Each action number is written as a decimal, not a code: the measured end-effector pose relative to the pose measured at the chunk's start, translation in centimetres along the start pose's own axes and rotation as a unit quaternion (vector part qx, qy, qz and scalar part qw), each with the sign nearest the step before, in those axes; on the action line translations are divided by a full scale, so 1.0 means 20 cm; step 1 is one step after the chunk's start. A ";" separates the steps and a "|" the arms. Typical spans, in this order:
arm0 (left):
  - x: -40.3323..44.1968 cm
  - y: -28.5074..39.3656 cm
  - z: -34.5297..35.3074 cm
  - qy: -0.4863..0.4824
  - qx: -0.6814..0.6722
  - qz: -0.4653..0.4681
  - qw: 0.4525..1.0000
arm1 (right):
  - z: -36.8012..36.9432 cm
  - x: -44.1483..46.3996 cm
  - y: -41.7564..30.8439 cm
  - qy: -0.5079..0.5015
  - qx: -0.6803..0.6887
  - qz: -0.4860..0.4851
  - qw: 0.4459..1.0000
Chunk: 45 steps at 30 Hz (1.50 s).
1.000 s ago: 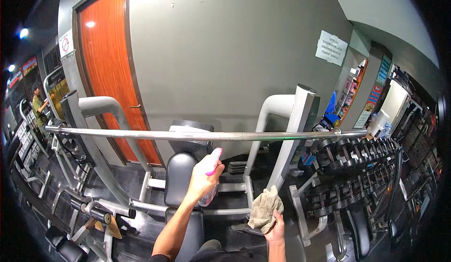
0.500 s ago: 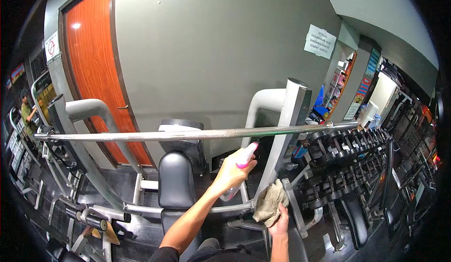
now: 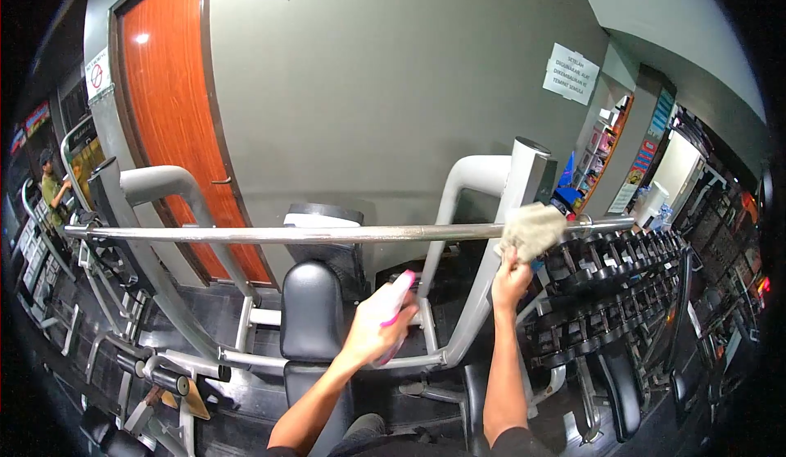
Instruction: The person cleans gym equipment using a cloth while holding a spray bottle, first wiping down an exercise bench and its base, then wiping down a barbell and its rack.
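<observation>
A pink and white spray bottle (image 3: 397, 301) with a clear lower part is gripped in my left hand (image 3: 377, 326), below the middle of a long metal barbell (image 3: 327, 234). My right hand (image 3: 509, 281) is raised and closed on a beige cloth (image 3: 532, 229). The cloth lies over or against the right part of the bar, beside the right upright (image 3: 517, 187); whether it wraps round the bar is hidden. The bar spans two grey uprights above a black padded bench (image 3: 312, 309).
A rack of dumbbells (image 3: 606, 277) stands at the right. Leg-roller equipment (image 3: 155, 371) is at the lower left. Behind the bar are a grey wall (image 3: 368, 88) and an orange-brown door (image 3: 168, 88). A person (image 3: 53, 191) stands at the far left.
My right hand has lifted the cloth from low beside the bench up to the bar. My left hand with the bottle moved right, then slightly back left and down. The view has shifted a little.
</observation>
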<state>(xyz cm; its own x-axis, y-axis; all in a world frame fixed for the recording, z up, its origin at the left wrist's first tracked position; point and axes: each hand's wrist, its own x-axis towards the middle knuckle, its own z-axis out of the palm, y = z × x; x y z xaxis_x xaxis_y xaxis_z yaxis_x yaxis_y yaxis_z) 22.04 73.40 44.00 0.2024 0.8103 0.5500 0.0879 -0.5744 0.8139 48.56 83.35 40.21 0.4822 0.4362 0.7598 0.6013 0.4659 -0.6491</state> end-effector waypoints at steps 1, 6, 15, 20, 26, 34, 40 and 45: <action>-0.08 -0.01 -0.05 0.001 -0.008 -0.023 1.000 | 0.05 0.02 -0.04 -0.057 -0.076 0.029 0.995; -0.50 -0.12 -0.20 0.074 -0.025 -0.092 0.993 | 0.37 -0.19 -0.34 -0.173 -0.151 0.021 0.973; -0.68 -0.09 -0.17 0.109 -0.091 -0.163 0.976 | 0.93 -0.57 -1.02 -0.243 0.045 -0.325 0.913; -0.66 -0.02 -0.16 0.163 -0.116 -0.173 0.964 | 0.88 -0.47 -1.03 -0.276 0.024 -0.347 0.896; -0.64 -0.03 -0.14 0.133 -0.136 -0.192 0.963 | 0.56 -0.08 -0.65 -0.306 -0.011 -0.228 0.924; -0.63 -0.08 -0.10 0.062 -0.108 -0.188 0.974 | -0.04 0.47 -0.34 -0.293 -0.314 -0.086 0.899; -0.69 -0.12 -0.09 0.070 -0.127 -0.212 0.966 | 0.15 0.26 -0.38 -0.226 -0.192 -0.158 0.942; -0.70 -0.09 -0.08 0.115 -0.178 -0.235 0.949 | 0.48 -0.09 -0.69 -0.252 -0.039 -0.143 0.956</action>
<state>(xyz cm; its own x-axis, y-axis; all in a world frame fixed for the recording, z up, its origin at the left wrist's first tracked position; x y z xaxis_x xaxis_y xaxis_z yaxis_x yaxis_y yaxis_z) 17.44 63.36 35.11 -0.0004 0.9945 0.1044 -0.2273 -0.1017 0.9685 33.20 83.43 47.44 -0.0656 0.6236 0.7790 0.7181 0.5715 -0.3970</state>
